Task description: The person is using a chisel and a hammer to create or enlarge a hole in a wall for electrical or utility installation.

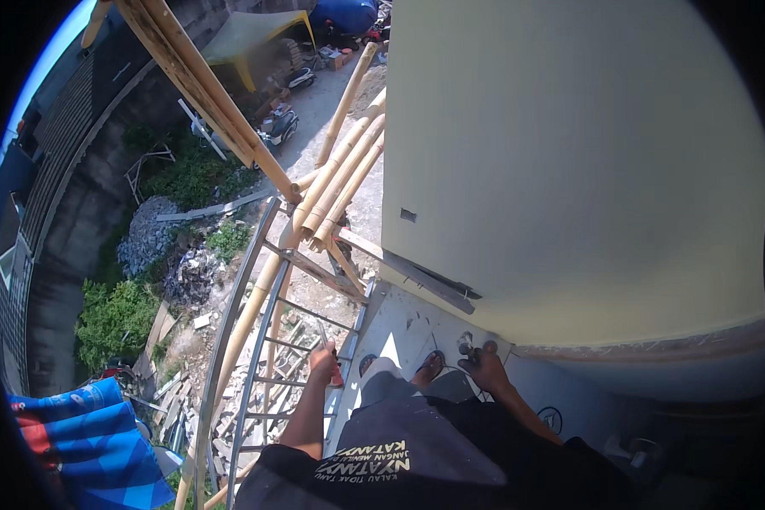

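Note:
My left hand (pixel 322 361) is closed around the red handle (pixel 337 376) of a hand tool with a narrow metal blade (pixel 322 333) pointing away from me. It is held beside a metal railing (pixel 274 357) with rungs. My right hand (pixel 489 371) grips a short tool with a greyish metal head (pixel 465 343); its exact kind is unclear. Below it, the grey ledge floor (pixel 414 312) carries my sandalled feet. A pale yellow plastered wall (pixel 567 166) rises ahead and to the right, with a small rectangular recess (pixel 408 215) in it.
Bamboo poles (pixel 341 175) cross just beyond the railing. A dark plank (pixel 430 277) juts along the wall's foot. Far below lie rubble (pixel 146 233), scrap wood (pixel 255 421) and parked motorbikes (pixel 284 127). A blue cloth banner (pixel 95 440) hangs at lower left.

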Available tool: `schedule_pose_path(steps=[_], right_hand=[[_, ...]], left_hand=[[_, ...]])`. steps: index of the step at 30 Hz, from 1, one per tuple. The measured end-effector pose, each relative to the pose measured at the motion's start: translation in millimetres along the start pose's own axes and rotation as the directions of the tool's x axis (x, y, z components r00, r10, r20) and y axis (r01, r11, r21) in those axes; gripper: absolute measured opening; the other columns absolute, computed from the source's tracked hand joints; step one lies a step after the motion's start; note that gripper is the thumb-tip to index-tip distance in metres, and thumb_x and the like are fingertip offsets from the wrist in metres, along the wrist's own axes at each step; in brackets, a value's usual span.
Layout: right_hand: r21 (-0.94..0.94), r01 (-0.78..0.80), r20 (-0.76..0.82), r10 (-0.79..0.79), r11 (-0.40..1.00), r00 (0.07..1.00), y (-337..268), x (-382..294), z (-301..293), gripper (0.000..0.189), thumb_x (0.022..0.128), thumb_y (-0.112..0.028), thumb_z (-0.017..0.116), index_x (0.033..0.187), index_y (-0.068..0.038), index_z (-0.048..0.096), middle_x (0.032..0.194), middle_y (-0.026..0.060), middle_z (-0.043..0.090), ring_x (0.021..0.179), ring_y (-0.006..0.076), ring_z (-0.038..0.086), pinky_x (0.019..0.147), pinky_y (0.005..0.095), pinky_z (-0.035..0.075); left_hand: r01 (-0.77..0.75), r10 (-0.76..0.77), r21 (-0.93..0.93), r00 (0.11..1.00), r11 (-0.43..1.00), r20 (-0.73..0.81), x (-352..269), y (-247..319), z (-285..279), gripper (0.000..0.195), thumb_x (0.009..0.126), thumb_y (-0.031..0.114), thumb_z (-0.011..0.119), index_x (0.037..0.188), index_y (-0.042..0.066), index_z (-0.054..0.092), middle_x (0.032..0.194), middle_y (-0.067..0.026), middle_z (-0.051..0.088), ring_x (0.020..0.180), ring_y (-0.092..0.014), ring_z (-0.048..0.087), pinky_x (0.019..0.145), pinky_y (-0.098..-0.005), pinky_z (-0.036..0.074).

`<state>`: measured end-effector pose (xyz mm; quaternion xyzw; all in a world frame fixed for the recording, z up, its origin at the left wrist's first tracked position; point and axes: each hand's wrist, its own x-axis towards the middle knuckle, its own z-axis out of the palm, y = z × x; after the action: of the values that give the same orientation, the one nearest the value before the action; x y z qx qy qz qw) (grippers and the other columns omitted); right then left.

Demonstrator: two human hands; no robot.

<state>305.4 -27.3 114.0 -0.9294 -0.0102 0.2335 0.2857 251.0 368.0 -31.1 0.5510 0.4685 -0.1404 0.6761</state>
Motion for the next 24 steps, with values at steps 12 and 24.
schedule_pose_path(steps=[12, 24], right_hand=[[0.503, 0.243, 0.188, -0.380, 0.829, 0.906, -52.3, 69.3, -44.4, 0.040, 0.070, -0.011, 0.080, 0.104, -0.001, 0.061, 0.081, 0.0064, 0.064, 0.066, 0.0113, 0.061, 0.054, 0.0260, 0.048], [-0.045, 0.080, 0.275, -0.065, 0.996, 0.959, 3.9, 58.7, -41.3, 0.046, 0.071, -0.028, 0.076, 0.103, -0.002, 0.057, 0.089, 0.0198, 0.067, 0.084, 0.0366, 0.067, 0.073, 0.0417, 0.052]], left_hand=[[-0.520, 0.504, 0.004, 0.829, 0.854, 0.244, -159.2, 101.4, 206.2, 0.032, 0.089, 0.028, 0.062, 0.086, -0.003, 0.067, 0.075, -0.0104, 0.068, 0.072, -0.018, 0.063, 0.068, -0.0327, 0.047], [-0.478, 0.139, 0.694, 0.862, 0.538, 0.487, -5.9, 43.0, 123.6, 0.049, 0.076, 0.040, 0.071, 0.113, 0.008, 0.066, 0.100, -0.0135, 0.070, 0.103, -0.030, 0.064, 0.089, -0.0373, 0.047]])
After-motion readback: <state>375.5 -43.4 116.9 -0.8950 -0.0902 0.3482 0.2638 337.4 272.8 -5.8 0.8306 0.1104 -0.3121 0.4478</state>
